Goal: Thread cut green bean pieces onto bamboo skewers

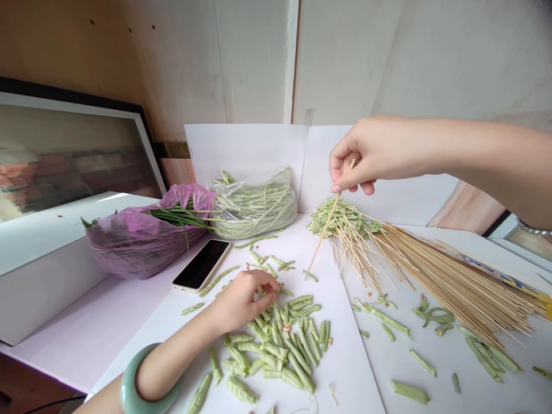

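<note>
One left hand (244, 300), one right hand (361, 150), one phone (202, 264), one green bangle (129, 384), one purple bag (133, 244), one clear bag (259, 208). One lone skewer (323, 236), dozens more in the bundle (461, 282), and bean pieces (273, 351)? Dozens, too many to count lol

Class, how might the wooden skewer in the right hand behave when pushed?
The wooden skewer is probably stiff, as it looks straight. It seems light: the right hand merely pinches it. Being thin, it could snap under hard pushing.
</note>
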Demonstrator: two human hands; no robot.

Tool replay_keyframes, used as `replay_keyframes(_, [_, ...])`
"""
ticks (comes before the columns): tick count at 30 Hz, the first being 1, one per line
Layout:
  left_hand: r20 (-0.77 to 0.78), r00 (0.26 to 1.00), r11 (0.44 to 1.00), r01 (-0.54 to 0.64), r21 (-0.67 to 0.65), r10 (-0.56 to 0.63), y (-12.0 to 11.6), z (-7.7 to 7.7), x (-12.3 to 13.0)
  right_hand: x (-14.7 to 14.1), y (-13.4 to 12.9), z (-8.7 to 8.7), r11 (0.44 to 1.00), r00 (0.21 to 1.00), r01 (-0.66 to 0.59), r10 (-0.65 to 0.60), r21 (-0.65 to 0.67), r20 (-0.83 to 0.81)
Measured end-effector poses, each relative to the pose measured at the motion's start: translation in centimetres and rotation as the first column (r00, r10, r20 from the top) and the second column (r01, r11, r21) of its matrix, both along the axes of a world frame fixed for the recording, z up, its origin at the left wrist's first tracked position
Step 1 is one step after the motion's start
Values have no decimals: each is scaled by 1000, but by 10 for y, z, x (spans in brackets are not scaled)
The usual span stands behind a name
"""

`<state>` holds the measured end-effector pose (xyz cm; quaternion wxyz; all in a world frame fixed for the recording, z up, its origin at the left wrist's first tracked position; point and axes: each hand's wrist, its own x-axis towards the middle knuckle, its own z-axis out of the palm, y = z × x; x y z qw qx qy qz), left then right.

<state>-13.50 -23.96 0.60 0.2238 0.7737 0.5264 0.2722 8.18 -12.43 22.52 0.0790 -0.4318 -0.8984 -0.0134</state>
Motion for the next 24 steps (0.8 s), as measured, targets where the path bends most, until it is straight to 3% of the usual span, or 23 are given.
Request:
replay_keyframes(6, [13,1000,1000,-6,5,6,-1,3,0,-10,7,-10,962,950,-153,80,-227,-303])
replay_keyframes(12, [-26,1000,1000,-11,7,11,0,4,0,-4,19,-51,855,842,-258,-28,-449,-538])
replay_keyframes(19, [-24,999,999,-49,15,49,1,6,-3,12,11,-120,922,673,-250,-56,-297,-738])
replay_keyframes(24, [21,1000,1000,-6,15,6,1,7,-8,25,6,-152,934,588,-247,-68,-260,-806])
